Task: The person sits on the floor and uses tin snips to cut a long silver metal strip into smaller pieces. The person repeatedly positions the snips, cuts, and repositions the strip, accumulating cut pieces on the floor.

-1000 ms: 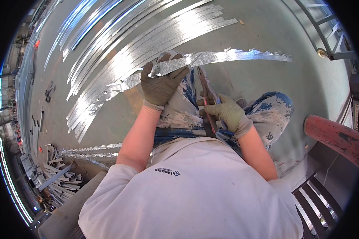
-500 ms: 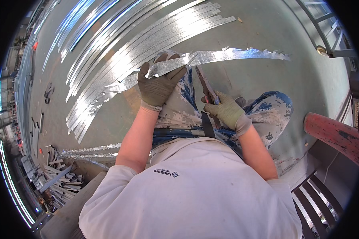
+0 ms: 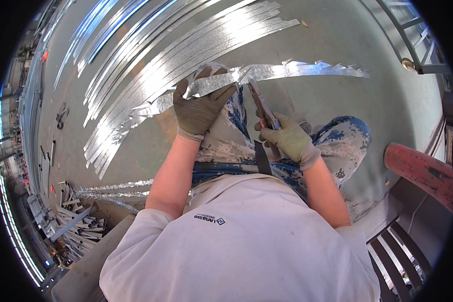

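Observation:
A long, shiny sheet-metal strip (image 3: 292,70) with notched, bent tabs along its far edge runs across in front of me. My left hand (image 3: 200,111), in a grey-green work glove, is closed on it left of the middle, thumb on the near side and fingers partly hidden by the metal. In my gloved right hand (image 3: 291,140) is a pair of tin snips (image 3: 258,99), gripped by the handles. Their blades point away from me, with the tips at the strip's near edge, just right of my left hand. Whether the blades touch the metal I cannot tell.
Rows of flat metal strips (image 3: 186,55) lie on the floor ahead and left. Offcuts (image 3: 78,221) are piled at the lower left. A red cylinder (image 3: 418,171) lies at the right, below a metal frame (image 3: 412,45). Dark slats (image 3: 400,251) show at the lower right.
My right hand has shifted slightly up and right, bringing the snips' tips closer to the strip's near edge. My left hand and the strip have barely moved.

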`<state>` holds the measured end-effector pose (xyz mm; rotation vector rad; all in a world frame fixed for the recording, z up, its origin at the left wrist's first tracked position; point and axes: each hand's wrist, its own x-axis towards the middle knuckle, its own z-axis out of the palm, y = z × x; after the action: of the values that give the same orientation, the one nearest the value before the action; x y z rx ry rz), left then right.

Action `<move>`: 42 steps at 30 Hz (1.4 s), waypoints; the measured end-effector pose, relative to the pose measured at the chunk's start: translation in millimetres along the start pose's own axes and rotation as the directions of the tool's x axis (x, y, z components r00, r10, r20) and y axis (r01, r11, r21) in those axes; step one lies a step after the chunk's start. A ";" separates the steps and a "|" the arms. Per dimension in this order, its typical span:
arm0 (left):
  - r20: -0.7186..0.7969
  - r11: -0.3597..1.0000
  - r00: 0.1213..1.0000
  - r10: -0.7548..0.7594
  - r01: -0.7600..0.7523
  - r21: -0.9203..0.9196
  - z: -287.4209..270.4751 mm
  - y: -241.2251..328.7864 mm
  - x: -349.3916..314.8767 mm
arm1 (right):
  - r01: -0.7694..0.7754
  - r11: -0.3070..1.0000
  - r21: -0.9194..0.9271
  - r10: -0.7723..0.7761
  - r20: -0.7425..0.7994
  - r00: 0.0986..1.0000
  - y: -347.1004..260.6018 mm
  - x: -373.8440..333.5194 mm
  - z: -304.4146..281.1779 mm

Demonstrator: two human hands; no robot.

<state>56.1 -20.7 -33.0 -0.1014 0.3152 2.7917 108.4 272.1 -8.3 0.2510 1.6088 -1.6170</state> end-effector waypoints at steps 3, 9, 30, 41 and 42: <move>0.025 0.999 1.000 0.007 -0.008 0.042 -1.0 0.4 -0.2 | 0.024 0.999 0.031 -0.024 0.014 1.000 -1.0 -0.4 -1.1; 0.093 0.999 0.996 0.009 -0.014 0.052 -6.4 0.1 0.8 | 0.043 0.985 0.167 -0.053 0.057 0.997 -1.2 -5.2 -2.6; 0.090 0.999 0.996 0.007 -0.002 -0.053 -12.7 2.6 -5.8 | -0.122 0.609 0.784 -0.194 0.296 0.935 -0.7 -22.5 18.2; 0.153 1.000 0.988 -0.005 0.008 -0.020 -18.0 3.9 -6.5 | -0.239 0.449 0.861 -0.312 0.402 0.861 24.6 -9.4 32.2; 0.139 0.999 0.990 -0.004 0.010 -0.039 -16.1 4.4 -4.8 | -0.257 0.424 0.868 -0.331 0.413 0.848 23.9 -8.6 31.8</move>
<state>59.7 -30.0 -47.3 0.0823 0.2243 2.7809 142.2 250.6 -15.2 0.2711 0.1377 -2.2207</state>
